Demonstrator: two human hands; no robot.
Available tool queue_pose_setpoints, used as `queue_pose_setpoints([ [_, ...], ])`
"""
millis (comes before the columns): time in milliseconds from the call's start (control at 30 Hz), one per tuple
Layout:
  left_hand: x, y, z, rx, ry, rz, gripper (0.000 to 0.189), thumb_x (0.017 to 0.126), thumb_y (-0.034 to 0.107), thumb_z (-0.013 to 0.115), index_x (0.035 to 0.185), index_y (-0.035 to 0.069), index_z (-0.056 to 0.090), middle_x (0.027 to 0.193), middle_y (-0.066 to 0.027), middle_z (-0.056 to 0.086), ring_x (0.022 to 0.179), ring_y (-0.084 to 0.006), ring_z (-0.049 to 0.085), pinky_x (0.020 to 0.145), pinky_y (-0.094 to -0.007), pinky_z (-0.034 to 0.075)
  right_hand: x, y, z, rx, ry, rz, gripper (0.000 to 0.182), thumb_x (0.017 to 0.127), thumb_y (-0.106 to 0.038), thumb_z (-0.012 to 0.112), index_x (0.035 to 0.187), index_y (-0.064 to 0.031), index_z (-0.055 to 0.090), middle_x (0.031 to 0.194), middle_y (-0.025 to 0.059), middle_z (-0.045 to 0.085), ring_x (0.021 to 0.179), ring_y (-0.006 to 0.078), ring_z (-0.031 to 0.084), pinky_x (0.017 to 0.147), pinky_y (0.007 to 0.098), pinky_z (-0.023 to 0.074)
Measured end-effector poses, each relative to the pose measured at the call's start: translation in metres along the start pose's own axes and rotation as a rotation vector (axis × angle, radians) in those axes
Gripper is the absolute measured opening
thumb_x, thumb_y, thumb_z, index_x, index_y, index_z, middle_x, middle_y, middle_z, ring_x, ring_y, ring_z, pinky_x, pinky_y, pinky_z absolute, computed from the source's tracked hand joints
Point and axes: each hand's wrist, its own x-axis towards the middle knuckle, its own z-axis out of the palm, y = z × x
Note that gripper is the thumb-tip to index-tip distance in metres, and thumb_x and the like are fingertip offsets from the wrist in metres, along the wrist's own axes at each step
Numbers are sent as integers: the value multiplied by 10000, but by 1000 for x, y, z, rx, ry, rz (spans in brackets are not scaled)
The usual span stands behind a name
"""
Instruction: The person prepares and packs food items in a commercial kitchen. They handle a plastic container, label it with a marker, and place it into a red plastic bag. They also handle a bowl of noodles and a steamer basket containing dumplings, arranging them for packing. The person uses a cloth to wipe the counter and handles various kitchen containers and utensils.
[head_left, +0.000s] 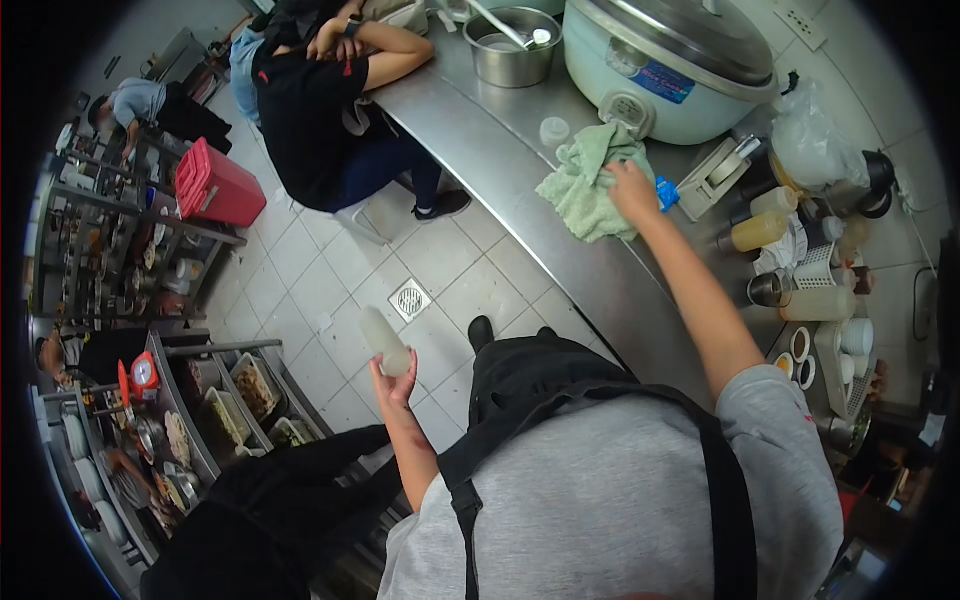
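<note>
My left hand (396, 377) is closed around the lower part of a translucent plastic bottle (383, 341), held over the tiled floor. The bottle looks slightly blurred. On the steel counter (510, 187), my right hand (632, 191) grips a crumpled light green cloth (589, 184). A small translucent cap or lid (554, 132) sits just beyond the cloth. Beside my right hand lie a blue object (667, 193) and a beige tape dispenser (718, 178). Some of my right fingers are hidden in the cloth's folds.
A large rice cooker (660, 75) and a steel pot (513, 46) stand at the counter's far end. Sauce bottles (759, 231) line the wall side. A seated person (307, 127) leans on the counter. Another person in black is close at my left. A red bin (217, 184) stands beyond.
</note>
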Motion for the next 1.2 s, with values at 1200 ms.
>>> queue_pose_setpoints([
  [1200, -84, -7, 220, 793, -848, 311, 546, 976, 293, 404, 1454, 134, 193, 1362, -142, 386, 1127, -259, 521, 915, -386, 485, -99, -345, -11, 1025, 66, -351, 558, 861, -391, 585, 1240, 8, 491, 1211, 231, 527, 1124, 315, 538, 948, 406, 433],
])
